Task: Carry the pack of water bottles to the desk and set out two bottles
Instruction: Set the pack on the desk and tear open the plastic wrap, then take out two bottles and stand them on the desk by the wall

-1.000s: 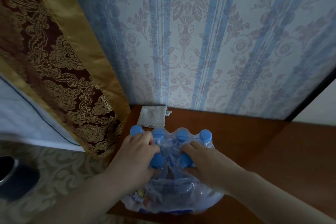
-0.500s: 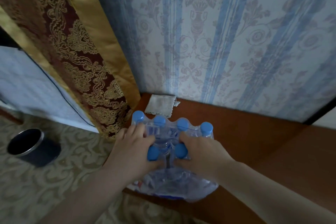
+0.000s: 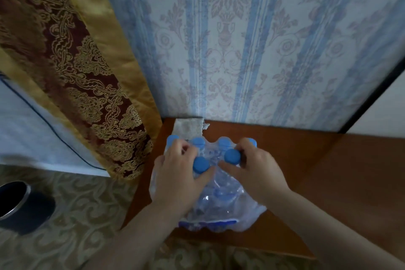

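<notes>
A shrink-wrapped pack of water bottles (image 3: 221, 206) with blue caps stands on the left end of a brown wooden desk (image 3: 328, 182). Both hands rest on its top. My left hand (image 3: 175, 173) wraps around the neck of a bottle whose blue cap (image 3: 201, 165) pokes out between thumb and fingers. My right hand (image 3: 254, 171) grips a second bottle, its blue cap (image 3: 232, 156) showing at my fingertips. The two caps stand apart, with crumpled plastic wrap between them. More caps show along the pack's far edge.
A small pale cloth (image 3: 189, 125) lies on the desk against the striped wallpaper, just behind the pack. A red and gold curtain (image 3: 76, 68) hangs at the left. A dark round bin (image 3: 15, 204) stands on the patterned carpet at lower left.
My hands have spread apart, pulling the two held caps away from each other. The camera has dipped and shifted slightly; the pack stays in place on the desk.
</notes>
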Available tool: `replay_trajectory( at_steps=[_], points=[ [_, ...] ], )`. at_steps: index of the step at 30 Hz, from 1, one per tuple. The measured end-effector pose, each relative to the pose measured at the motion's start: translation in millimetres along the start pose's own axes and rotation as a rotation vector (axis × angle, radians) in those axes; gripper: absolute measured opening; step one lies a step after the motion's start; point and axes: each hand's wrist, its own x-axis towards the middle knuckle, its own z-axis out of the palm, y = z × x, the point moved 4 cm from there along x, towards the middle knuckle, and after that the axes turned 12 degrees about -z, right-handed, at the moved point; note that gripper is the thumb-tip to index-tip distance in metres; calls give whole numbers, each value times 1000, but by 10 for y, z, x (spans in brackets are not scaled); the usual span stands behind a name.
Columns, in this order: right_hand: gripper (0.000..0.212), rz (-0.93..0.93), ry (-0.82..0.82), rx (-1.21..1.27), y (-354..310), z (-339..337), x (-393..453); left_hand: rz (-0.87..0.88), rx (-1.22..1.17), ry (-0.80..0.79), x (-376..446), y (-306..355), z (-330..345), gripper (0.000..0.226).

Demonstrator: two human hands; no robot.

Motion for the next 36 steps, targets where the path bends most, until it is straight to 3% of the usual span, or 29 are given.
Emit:
replay_trajectory(
  at_steps=[5, 19, 29, 36],
  points=[
    [41, -6, 265, 113, -259, -407, 129, 142, -74, 180, 222, 294, -451, 38],
    [38, -94, 569, 191, -801, -1163, 230, 209, -201, 389, 363, 678, -1172, 37],
    [34, -144, 741, 115, -1160, -1758, 139, 329, -296, 440, 372, 1089, -1635, 41],
    [33, -53, 738, 49, -1069, -1961, -254, 464, -256, 342, 204, 1374, -1471, 40]
  ],
)
